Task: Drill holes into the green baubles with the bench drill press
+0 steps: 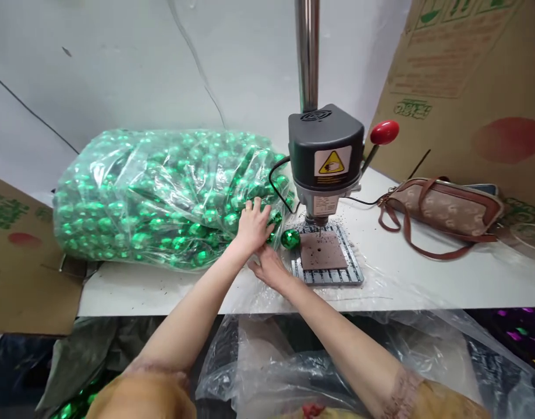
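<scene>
A large clear plastic bag full of shiny green faceted balls lies on its side on the white table, its mouth facing right. My left hand rests at that mouth with its fingers spread over the plastic and the balls. Just below it, my right hand reaches in against the bag's lower edge. Its fingertips are hidden, so I cannot see what they touch. One green ball sits outside the bag, beside the brown plate on the drill press base.
The drill press stands right of the bag, with a red-knobbed lever. Dark shavings surround its base. A brown handbag lies further right, before a cardboard box. Another box stands left. Plastic sheeting hangs below the table edge.
</scene>
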{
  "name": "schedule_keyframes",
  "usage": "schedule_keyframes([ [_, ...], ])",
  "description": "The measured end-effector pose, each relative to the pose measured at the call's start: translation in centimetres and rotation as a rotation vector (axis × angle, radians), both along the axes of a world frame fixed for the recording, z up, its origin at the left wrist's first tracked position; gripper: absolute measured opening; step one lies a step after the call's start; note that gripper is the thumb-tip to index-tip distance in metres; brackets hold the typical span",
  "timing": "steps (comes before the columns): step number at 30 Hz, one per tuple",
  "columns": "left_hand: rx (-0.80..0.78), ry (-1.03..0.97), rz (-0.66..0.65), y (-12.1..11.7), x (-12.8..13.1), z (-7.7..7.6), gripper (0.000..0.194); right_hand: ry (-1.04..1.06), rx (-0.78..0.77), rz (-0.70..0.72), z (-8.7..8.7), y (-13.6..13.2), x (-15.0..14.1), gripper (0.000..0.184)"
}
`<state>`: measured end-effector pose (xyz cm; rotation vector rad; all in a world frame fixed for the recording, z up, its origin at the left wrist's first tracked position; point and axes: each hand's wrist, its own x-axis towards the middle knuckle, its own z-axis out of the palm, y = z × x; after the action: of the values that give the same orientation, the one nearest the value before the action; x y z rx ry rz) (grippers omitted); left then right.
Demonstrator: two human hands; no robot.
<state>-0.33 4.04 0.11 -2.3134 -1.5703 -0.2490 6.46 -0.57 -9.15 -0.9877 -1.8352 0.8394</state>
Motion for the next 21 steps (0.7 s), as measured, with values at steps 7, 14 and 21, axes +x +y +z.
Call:
schedule_keyframes([
  [7,-0.076,0.163,0.145,2.7,0.4,1.7,0.028,-0.229,0.043,-0.019,0.6,-0.6,0.9,0.045],
  [14,0.072,-0.469,0.215,5.0,-3.9,2.1,0.012,-0.238,0.062,-0.026,-0.3,0.6,0.2,0.046],
  [21,0.145,-0.872,0.174,6.5,-3.9,0.8,0.014,-0.260,0.109,-0.095,-0.8,0.4,0.4,0.044],
])
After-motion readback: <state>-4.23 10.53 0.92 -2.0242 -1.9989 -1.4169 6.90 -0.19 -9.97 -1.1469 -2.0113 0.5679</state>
